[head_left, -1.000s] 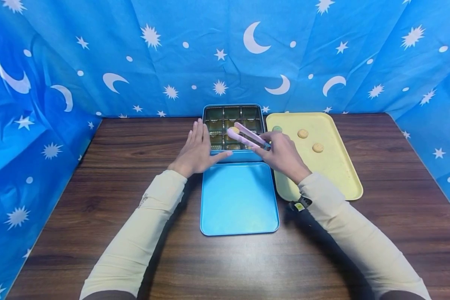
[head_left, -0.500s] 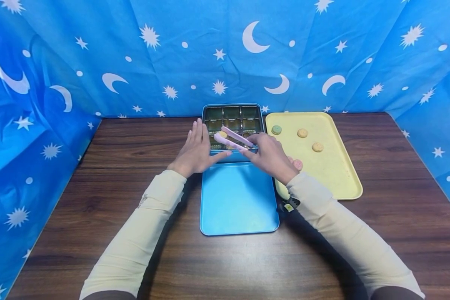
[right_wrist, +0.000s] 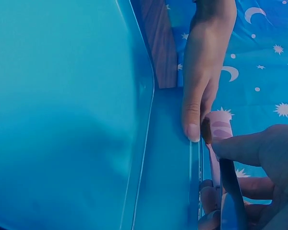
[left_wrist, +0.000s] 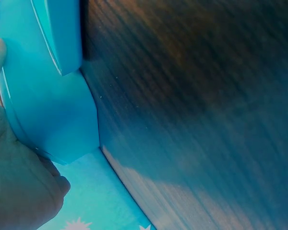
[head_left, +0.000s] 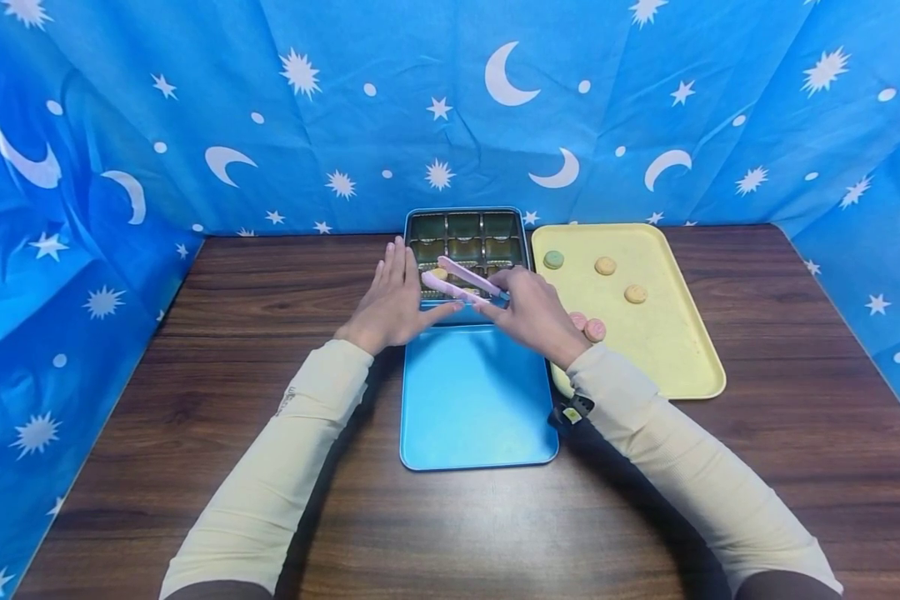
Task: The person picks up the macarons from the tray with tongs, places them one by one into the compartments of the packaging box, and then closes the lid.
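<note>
Spanning the upper frame ahead of me is a blue backdrop [head_left: 408,50] of white moons and stars, above a dark wood-grain table [head_left: 232,333]. Right of centre lies a yellow tray [head_left: 663,354]; at mid-frame, a blue lid [head_left: 480,404] sits just in front of a compartmented tin [head_left: 465,318]. My left hand [head_left: 390,304], fingers straight and thumb spread, rests against the tin's left side and front edge. My right hand [head_left: 532,308], near the centre, has its fingers curled round pink tongs [head_left: 467,274], whose tips hold a yellow cookie [head_left: 439,273] at the tin's front-left compartment; whether it touches bottom I cannot tell. On the tray lie a green cookie [head_left: 553,260], two tan cookies [head_left: 635,293] and two pink cookies [head_left: 595,330].
</note>
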`<state>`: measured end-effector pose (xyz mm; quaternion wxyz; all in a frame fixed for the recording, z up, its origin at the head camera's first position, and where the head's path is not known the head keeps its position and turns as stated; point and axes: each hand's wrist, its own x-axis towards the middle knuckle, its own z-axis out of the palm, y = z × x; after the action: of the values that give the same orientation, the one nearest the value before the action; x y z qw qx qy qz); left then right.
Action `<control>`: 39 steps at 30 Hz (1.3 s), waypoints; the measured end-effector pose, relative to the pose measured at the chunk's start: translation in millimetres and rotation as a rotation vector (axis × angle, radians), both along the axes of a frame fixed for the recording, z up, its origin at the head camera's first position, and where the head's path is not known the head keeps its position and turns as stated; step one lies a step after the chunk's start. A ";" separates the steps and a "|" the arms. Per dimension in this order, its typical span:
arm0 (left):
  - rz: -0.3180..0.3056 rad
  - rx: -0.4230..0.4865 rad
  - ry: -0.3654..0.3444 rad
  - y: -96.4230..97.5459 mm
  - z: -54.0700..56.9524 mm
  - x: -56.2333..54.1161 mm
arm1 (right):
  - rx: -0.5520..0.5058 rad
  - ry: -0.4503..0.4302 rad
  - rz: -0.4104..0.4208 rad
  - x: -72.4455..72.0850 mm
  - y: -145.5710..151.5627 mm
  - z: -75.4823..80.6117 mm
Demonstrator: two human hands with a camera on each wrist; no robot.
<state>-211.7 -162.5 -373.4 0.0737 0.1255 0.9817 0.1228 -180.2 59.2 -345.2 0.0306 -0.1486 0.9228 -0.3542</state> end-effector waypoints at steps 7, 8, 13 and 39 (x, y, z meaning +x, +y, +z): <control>-0.004 -0.001 0.003 0.1 0.7 -0.1 | 0.001 -0.004 -0.004 -1.4 2.1 0.6; -0.005 -0.001 0.004 0.2 0.8 -0.1 | 0.001 -0.004 -0.004 -1.5 2.3 0.6; -0.007 -0.003 0.006 -0.5 1.3 0.1 | 0.008 0.009 0.003 -0.7 1.7 0.4; 0.026 0.026 -0.035 2.3 1.8 -0.4 | -0.014 0.024 -0.131 -13.7 73.3 7.9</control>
<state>-212.1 -160.2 -371.7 0.0875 0.1113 0.9802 0.1384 -193.9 132.5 -337.3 -0.0049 -0.0926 0.9283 -0.3601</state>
